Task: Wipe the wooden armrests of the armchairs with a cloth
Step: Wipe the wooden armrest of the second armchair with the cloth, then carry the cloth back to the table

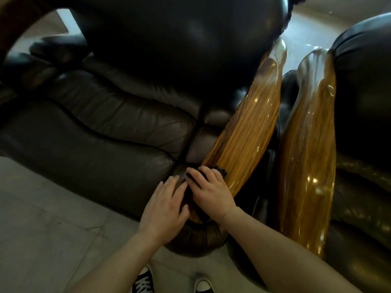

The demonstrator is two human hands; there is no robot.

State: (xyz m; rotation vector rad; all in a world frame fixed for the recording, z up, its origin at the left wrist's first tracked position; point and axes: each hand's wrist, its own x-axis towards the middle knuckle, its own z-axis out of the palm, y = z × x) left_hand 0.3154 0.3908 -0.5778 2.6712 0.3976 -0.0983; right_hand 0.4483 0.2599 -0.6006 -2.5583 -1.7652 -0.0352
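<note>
Two glossy wooden armrests run side by side away from me: the left armrest (247, 127) belongs to the dark leather armchair (101, 127) on the left, the right armrest (309, 144) to a second armchair (364, 85). My right hand (208, 191) presses a dark cloth (221, 172) onto the near end of the left armrest; most of the cloth is hidden under the fingers. My left hand (167, 206) lies flat beside it on the armrest's near end and the leather front, fingers spread, holding nothing.
Pale tiled floor (42, 218) lies in front of the chairs. My two shoes (146, 282) stand just below the leather arm front. Only a narrow dark gap separates the two armrests. Bright floor shows beyond the chair backs.
</note>
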